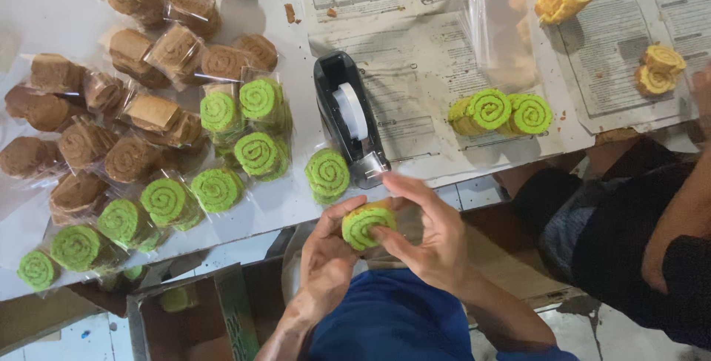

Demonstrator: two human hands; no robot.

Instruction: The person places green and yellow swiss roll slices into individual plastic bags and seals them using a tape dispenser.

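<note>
At the lower middle of the frame, just off the worktop's [296, 205] near edge, both hands clasp one green roll slice [366, 225]: the left hand [326, 257] cups its left side, the right hand [429, 239] pinches its right. Just above them stands a black tape dispenser [348, 117], a wrapped green slice [327, 174] beside it. Wrapped brown slices [111, 109] crowd the upper left.

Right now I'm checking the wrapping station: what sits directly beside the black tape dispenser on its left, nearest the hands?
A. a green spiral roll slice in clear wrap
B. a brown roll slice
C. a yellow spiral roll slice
A: a green spiral roll slice in clear wrap lies against the black tape dispenser.
</note>
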